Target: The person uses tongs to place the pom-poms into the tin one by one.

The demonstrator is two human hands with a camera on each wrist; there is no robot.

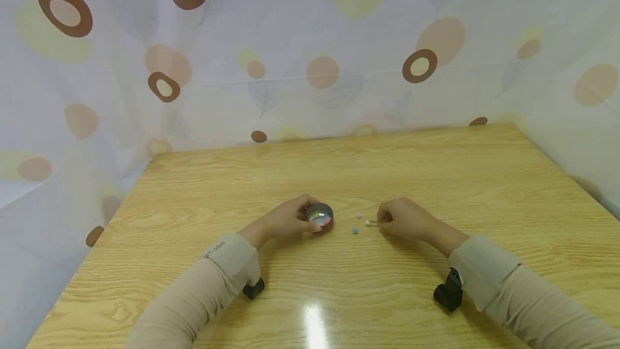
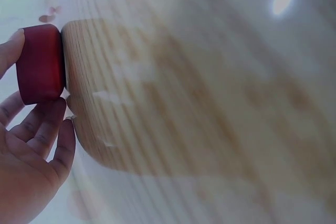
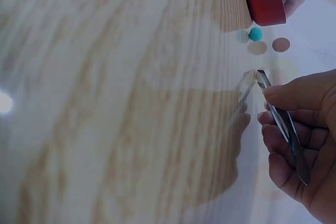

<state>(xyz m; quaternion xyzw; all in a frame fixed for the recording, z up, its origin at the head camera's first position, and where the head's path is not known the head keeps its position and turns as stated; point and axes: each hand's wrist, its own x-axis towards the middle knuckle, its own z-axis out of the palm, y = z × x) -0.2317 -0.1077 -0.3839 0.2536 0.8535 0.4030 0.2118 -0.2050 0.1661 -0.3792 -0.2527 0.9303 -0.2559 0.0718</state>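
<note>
My left hand (image 1: 287,221) holds a small round dish (image 1: 311,218) on the table, thumb on one side and fingers on the other. The dish is red outside (image 2: 41,65) and shiny inside, with pink and yellow bits in it. My right hand (image 1: 406,221) pinches metal tweezers (image 3: 290,137) between thumb and fingers. The tweezers' tips are at a small cream ball (image 1: 367,223); whether they grip it I cannot tell. Beside it on the table lie a blue ball (image 1: 355,231) and a pale pink ball (image 1: 359,215).
The wood-grain table (image 1: 242,182) is glossy, with a bright reflection near its front. A patterned cloth (image 1: 290,42) hangs behind it and along both sides. Black wrist cameras (image 1: 448,296) sit under both forearms, close to the tabletop.
</note>
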